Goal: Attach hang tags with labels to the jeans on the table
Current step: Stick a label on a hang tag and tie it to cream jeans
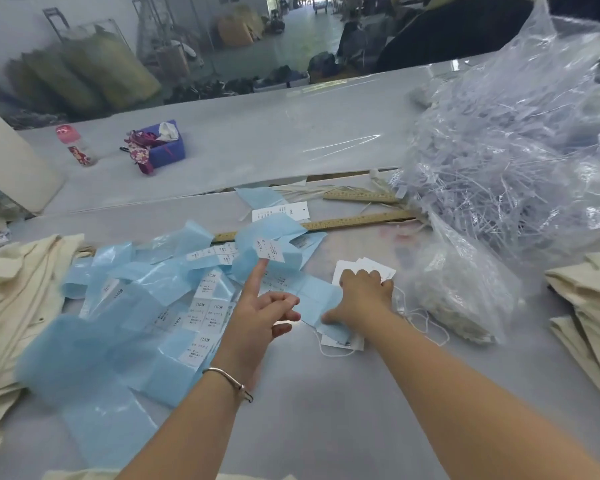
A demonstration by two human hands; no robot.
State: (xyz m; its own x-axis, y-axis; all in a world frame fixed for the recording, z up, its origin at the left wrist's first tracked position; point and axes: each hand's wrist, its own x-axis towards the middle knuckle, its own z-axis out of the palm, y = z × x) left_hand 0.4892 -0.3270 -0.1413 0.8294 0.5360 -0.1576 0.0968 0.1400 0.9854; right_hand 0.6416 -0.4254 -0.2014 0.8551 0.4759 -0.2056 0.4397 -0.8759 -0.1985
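Note:
My left hand (pixel 257 317) points its index finger forward, and a small white printed label (pixel 270 251) sticks to the fingertip; the other fingers are curled. My right hand (pixel 362 294) lies with bent fingers over a small stack of white hang tags (pixel 349 266), its thumb on a blue backing sheet (pixel 317 297). More blue sheets with white labels (pixel 205 317) litter the table in front of me. Cream-coloured jeans lie at the left (pixel 14 289) and stacked at the right (pixel 589 306). A white string (pixel 340 351) loops out under the right hand.
A big clear bag of plastic fasteners (pixel 516 161) fills the right, with a smaller bag of strings (pixel 461 299) in front of it. Two wooden rulers (pixel 357 221) lie beyond the sheets. A bottle (pixel 75 145) and a purple box (pixel 167 148) stand at the far left.

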